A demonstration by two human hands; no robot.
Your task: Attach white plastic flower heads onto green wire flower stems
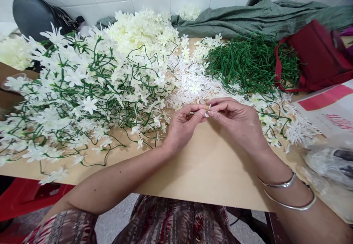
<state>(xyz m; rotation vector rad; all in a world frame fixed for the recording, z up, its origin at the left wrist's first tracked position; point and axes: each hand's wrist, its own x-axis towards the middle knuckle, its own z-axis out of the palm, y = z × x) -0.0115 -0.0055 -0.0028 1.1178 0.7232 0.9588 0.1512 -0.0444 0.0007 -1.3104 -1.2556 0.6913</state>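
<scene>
Over the middle of the table, my left hand (185,125) and my right hand (239,123) meet at the fingertips. Both pinch a small white flower piece (206,113), mostly hidden between thumbs and index fingers. Just behind the hands lies a heap of thin white stamens (190,84) with a few loose blossoms on it. A large pile of white flowers on green stems (89,105) spreads to the left of my left hand. Beyond my right hand sits a mound of bare green stems (245,63).
Cream petals (146,28) are heaped at the back, before a green cloth (234,19). A black bag (35,16) stands back left. On the right are a red bag (320,56), a printed bag (331,108) and clear plastic (328,163). A red stool (30,196) is below left.
</scene>
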